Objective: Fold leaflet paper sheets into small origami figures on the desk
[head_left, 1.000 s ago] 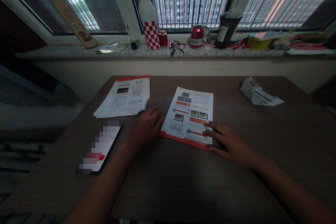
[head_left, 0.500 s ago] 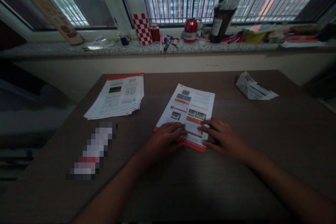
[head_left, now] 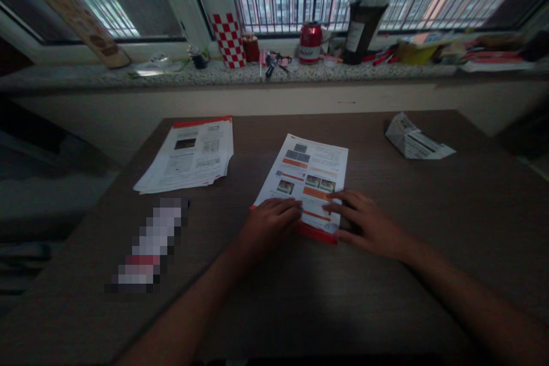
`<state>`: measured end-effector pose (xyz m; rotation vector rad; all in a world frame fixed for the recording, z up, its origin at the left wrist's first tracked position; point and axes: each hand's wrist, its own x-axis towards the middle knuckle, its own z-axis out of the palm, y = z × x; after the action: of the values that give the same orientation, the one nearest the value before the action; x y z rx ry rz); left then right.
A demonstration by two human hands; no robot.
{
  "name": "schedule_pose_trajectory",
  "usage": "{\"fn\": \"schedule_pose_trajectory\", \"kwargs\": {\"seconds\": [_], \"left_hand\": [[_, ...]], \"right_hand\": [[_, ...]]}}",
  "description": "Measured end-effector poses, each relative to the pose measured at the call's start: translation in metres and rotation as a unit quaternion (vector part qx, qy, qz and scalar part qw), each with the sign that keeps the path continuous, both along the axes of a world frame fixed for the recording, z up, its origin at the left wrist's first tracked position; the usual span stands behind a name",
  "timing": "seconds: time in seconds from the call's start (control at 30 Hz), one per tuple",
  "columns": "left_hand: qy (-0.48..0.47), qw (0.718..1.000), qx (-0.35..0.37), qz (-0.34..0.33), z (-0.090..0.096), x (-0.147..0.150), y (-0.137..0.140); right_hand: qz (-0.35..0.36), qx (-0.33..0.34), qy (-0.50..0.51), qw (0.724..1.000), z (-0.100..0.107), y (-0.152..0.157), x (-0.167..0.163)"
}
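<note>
A printed sheet of paper (head_left: pixel 315 168) lies on the table in front of me, tilted slightly, with small pictures, orange bars and a red strip along its near edge. My left hand (head_left: pixel 274 220) rests flat over its lower left corner, fingers stretched side by side; the thumb is hidden. On the lower right side of the page is my right hand (head_left: pixel 364 220), its fingers spread and their tips on the paper. Neither hand grips anything I can see.
A stack of printed sheets (head_left: pixel 189 157) lies at the back left of the brown table (head_left: pixel 274 309). Nearer is a pixelated oblong item (head_left: pixel 148 243). Folded paper (head_left: pixel 416 140) stands at the back right. The windowsill holds a checkered bottle (head_left: pixel 229 37), a red can (head_left: pixel 310 43) and clutter.
My left hand's fingers have drawn closer together, and its thumb has gone out of sight. My right hand stays almost where it was. The view has tilted slightly.
</note>
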<state>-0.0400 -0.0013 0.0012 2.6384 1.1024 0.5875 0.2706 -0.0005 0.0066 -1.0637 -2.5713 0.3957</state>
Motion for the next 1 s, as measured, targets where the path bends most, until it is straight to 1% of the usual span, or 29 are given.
{"fn": "schedule_pose_trajectory", "kwargs": {"seconds": [0.17,0.3,0.43,0.5,0.6,0.7,0.83,0.9,1.0], "left_hand": [[0.002,1.000,0.031,-0.007,-0.002,0.001,0.000],[0.003,0.998,0.055,0.011,-0.003,0.003,-0.003],[0.024,0.998,0.063,0.020,0.000,0.005,-0.004],[0.041,0.997,0.060,0.011,0.004,0.005,-0.004],[0.068,0.997,0.046,-0.011,0.012,-0.001,-0.003],[0.078,0.996,0.023,-0.023,0.016,-0.016,0.000],[0.061,0.998,-0.009,-0.008,0.014,-0.041,0.003],[0.061,0.997,-0.036,-0.002,0.013,-0.049,0.003],[0.050,0.996,-0.069,-0.015,0.014,-0.052,-0.001]], "right_hand": [[-0.001,0.003,0.009,1.000,0.003,-0.003,-0.003],[0.003,0.016,0.018,1.000,0.004,-0.006,-0.007],[0.027,0.016,0.030,0.999,0.003,-0.007,-0.012],[0.044,0.012,0.037,0.998,0.003,-0.006,-0.014],[0.056,0.030,0.036,0.997,0.002,-0.004,-0.013],[0.063,0.050,0.021,0.997,0.002,-0.003,-0.010],[0.083,0.044,0.015,0.995,0.002,0.002,-0.001],[0.077,0.046,0.012,0.996,0.002,0.007,0.006],[0.038,0.071,-0.005,0.997,0.002,0.016,0.021]]}}
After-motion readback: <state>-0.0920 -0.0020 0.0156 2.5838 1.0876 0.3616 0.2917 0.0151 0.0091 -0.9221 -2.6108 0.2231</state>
